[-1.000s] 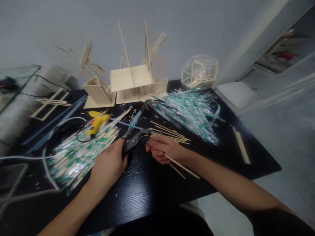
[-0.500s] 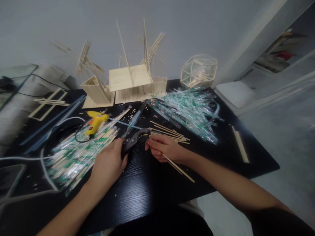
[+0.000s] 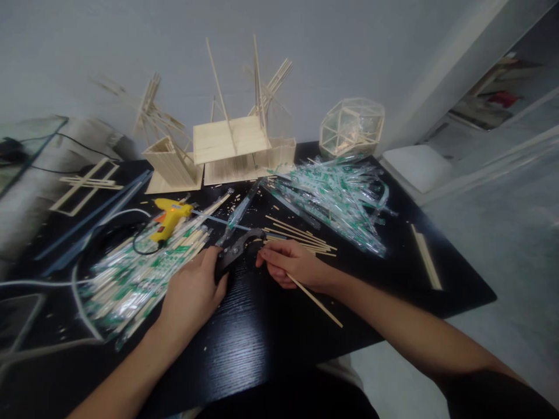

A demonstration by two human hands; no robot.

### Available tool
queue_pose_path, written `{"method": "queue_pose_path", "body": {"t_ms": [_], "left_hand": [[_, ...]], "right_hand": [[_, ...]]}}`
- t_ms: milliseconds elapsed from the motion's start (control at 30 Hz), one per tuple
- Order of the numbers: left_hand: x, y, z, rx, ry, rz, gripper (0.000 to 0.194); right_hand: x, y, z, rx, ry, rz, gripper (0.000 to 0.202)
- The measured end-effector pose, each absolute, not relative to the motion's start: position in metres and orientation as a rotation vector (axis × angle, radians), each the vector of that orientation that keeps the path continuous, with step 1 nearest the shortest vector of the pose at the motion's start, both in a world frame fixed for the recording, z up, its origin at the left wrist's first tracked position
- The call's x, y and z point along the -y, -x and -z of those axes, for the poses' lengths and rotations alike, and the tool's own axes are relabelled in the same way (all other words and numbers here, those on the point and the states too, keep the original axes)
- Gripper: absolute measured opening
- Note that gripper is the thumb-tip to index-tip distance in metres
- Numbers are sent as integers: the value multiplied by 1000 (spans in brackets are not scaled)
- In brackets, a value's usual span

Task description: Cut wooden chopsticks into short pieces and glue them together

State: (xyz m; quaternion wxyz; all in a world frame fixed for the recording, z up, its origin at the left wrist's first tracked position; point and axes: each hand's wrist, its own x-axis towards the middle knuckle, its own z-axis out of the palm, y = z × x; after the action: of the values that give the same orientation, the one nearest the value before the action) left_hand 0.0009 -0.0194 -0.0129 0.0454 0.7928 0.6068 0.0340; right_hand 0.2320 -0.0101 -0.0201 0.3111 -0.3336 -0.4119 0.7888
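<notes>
My left hand (image 3: 194,286) is wrapped round the handles of a dark cutting tool (image 3: 236,249), whose curved jaw points right. Pinched in my right hand (image 3: 290,263) is a thin wooden stick (image 3: 317,302), slanting down to the right over the black table (image 3: 244,349). The fingertips of this hand are close beside the tool's jaw; whether the stick's near end touches the jaw is hidden. Several loose sticks (image 3: 305,235) lie fanned out just behind my right hand. Small cut pieces (image 3: 236,201) are scattered farther back.
A yellow glue gun (image 3: 169,220) rests on packaged sticks (image 3: 144,279) at left. Green-and-clear wrappers (image 3: 340,192) are heaped at back right. Wooden models (image 3: 231,139) and a faceted frame (image 3: 353,128) stand along the wall. More sticks (image 3: 425,256) lie near the right edge.
The stick end below my right hand has shifted slightly down and left, and only one stick now shows there instead of two. Both hands have barely moved.
</notes>
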Motion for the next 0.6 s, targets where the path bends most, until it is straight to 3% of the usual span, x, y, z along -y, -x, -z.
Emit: {"method": "queue_pose_path", "body": {"t_ms": [467, 600], "left_hand": [[17, 1, 11, -1866, -2300, -30, 17], [17, 4, 13, -1919, -2355, -133, 25]], "right_hand": [[10, -232, 21, 1074, 885, -2060, 40], [7, -232, 23, 986, 939, -2003, 39]]}}
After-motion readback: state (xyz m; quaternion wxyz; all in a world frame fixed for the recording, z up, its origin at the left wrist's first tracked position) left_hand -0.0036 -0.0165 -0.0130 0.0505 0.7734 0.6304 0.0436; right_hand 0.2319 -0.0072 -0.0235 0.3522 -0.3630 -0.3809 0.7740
